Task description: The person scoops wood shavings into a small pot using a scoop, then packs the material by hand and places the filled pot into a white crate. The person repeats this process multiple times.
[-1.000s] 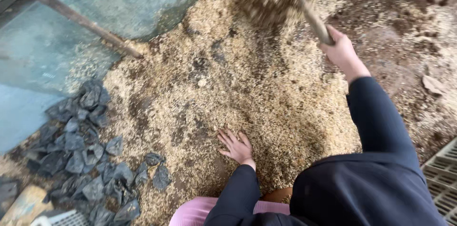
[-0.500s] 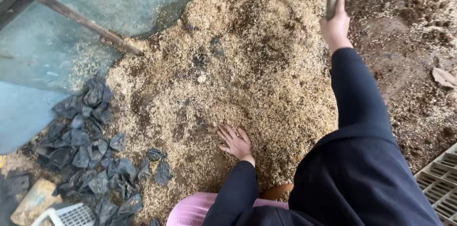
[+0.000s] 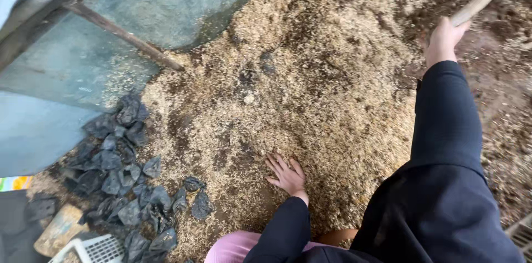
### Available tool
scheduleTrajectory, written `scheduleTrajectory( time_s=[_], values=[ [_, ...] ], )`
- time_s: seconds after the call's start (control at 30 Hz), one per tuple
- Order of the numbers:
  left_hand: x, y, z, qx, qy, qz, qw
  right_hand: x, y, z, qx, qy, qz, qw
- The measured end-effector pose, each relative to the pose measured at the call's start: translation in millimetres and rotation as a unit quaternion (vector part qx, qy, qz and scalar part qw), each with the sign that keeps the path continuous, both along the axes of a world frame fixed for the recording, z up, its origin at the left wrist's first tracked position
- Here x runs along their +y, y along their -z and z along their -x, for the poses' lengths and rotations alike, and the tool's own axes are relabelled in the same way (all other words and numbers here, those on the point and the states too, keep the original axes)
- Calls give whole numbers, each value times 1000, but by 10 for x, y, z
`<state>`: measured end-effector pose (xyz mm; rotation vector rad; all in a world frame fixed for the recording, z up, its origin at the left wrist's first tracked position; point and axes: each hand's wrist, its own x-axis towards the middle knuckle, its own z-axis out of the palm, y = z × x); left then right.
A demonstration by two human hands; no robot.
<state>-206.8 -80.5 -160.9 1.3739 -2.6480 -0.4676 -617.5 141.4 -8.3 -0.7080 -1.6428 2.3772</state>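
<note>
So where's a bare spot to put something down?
The smooth grey-green floor at upper left is bare, bordered by the leaning stick and the husk pile. It is crowded by the black bags, and around the left hand pressed into the husks.

Bare grey-green concrete floor (image 3: 166,8) fills upper left, lit by soft daylight. Long wooden pole (image 3: 119,33) slants across it. Below pole, heap of small black bags (image 3: 119,174). Below bags, white slatted crate (image 3: 91,249). Right of pole, dark brown soil (image 3: 499,91) along far edge.
</note>
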Motion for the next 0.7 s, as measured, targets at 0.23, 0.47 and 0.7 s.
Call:
scheduleTrajectory(
  time_s=[0.23,0.47,0.7],
  values=[
    [7,-78,42,-12,9,-17,1000,-406,236,-535,-14,-247,-109,963],
    [50,-36,47,26,-7,28,999,36,237,-1298,-102,-317,-220,917],
    [45,-163,-79,114,-1,-173,978,903,-357,-2917,-139,-534,-395,734]
  ],
)
